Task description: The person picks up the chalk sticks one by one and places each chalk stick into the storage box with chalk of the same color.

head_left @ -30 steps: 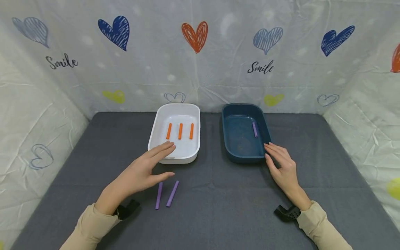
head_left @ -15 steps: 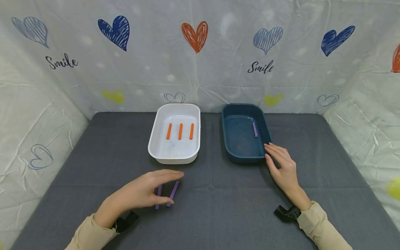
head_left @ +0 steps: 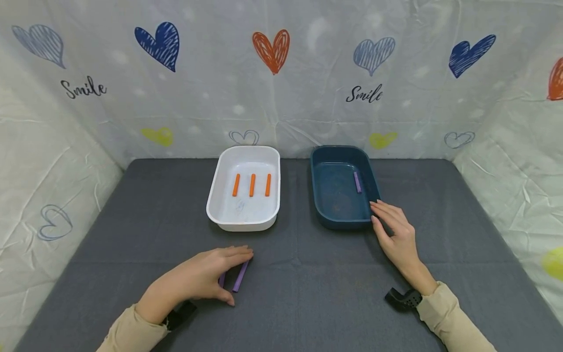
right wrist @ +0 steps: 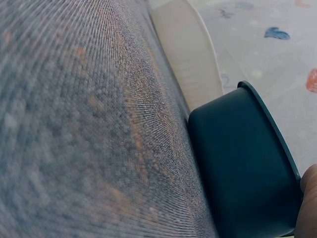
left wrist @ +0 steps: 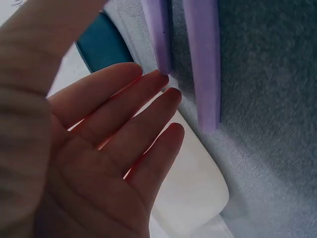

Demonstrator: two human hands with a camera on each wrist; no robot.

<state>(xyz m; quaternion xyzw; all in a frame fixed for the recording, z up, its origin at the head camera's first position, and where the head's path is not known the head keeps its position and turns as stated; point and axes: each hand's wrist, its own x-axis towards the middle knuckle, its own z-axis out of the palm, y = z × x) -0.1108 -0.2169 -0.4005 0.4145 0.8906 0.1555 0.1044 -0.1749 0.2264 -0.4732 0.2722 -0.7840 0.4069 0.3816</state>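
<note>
My left hand [head_left: 200,276] hovers over two purple chalk-like sticks on the grey cloth, thumb and fingers spread apart. The right-hand purple stick [head_left: 240,277] shows between fingers and thumb; the left-hand purple stick [head_left: 222,280] is partly hidden by the hand. In the left wrist view the fingers [left wrist: 148,126] look relaxed, with nothing held, near the stick ends. My right hand [head_left: 398,234] rests its fingertips on the near right rim of the dark blue tub [head_left: 345,224]. Inside that tub lies one purple stick [head_left: 357,182].
A white tub [head_left: 246,227] stands left of the blue one, a narrow gap between them. In it lie three orange sticks, the middle orange stick [head_left: 252,186] among them. A printed curtain [head_left: 211,73] rises behind the table's far edge.
My left hand has drawn back from over the white tub and come down towards the two purple sticks on the cloth. My right hand has stayed at the blue tub.
</note>
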